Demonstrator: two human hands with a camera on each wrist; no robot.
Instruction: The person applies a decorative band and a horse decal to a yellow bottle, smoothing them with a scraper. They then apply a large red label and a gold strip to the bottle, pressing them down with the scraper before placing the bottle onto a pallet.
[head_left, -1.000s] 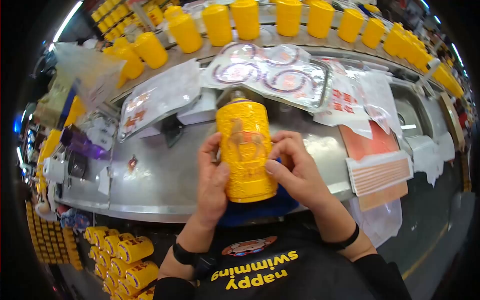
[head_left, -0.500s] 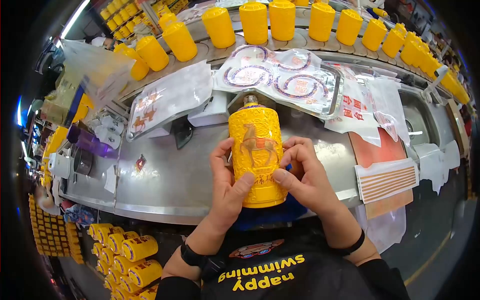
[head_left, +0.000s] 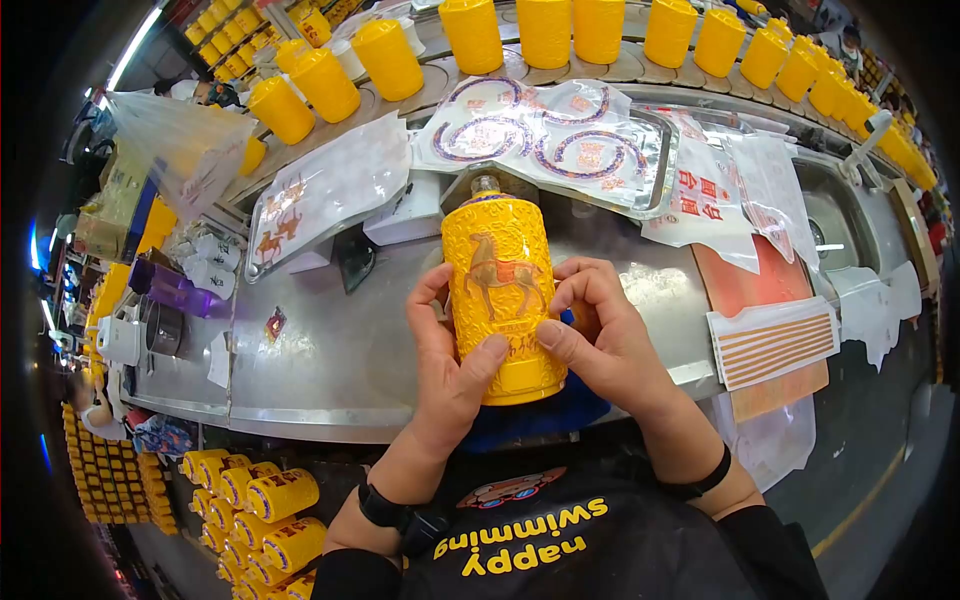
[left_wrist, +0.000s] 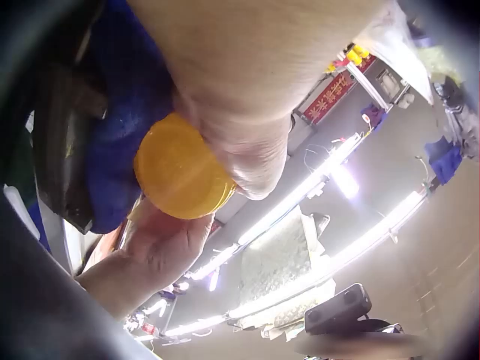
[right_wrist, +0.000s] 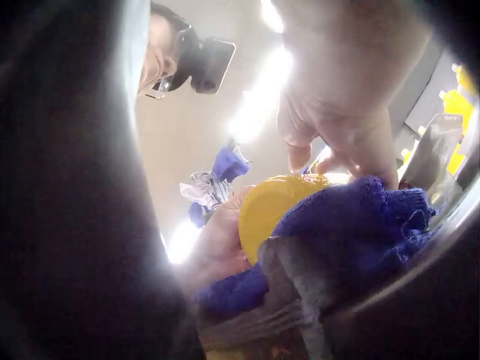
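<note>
A yellow embossed bottle [head_left: 500, 300] with a horse picture and small characters lies tilted over a blue cloth [head_left: 540, 415], its clear neck pointing away. My left hand [head_left: 445, 365] grips its left side, thumb on the front near the base. On the other side my right hand [head_left: 610, 340] holds it with thumb on the front and fingers bent at the edge. The left wrist view shows the bottle's round base [left_wrist: 180, 169] between both hands. In the right wrist view the base [right_wrist: 270, 210] rests against blue cloth [right_wrist: 345, 240].
Decal sheets with horses [head_left: 330, 190] and purple arcs [head_left: 530, 130] lie behind the bottle. A striped sheet [head_left: 772, 343] sits on a red board at right, near a sink [head_left: 830, 220]. Yellow bottles [head_left: 470, 35] line the back; more are stacked at lower left [head_left: 280, 495].
The horse picture has turned from blurred to clear on the bottle's front. Between the last two head frames, bottle and hands shift slightly left and up in view, along with the surroundings.
</note>
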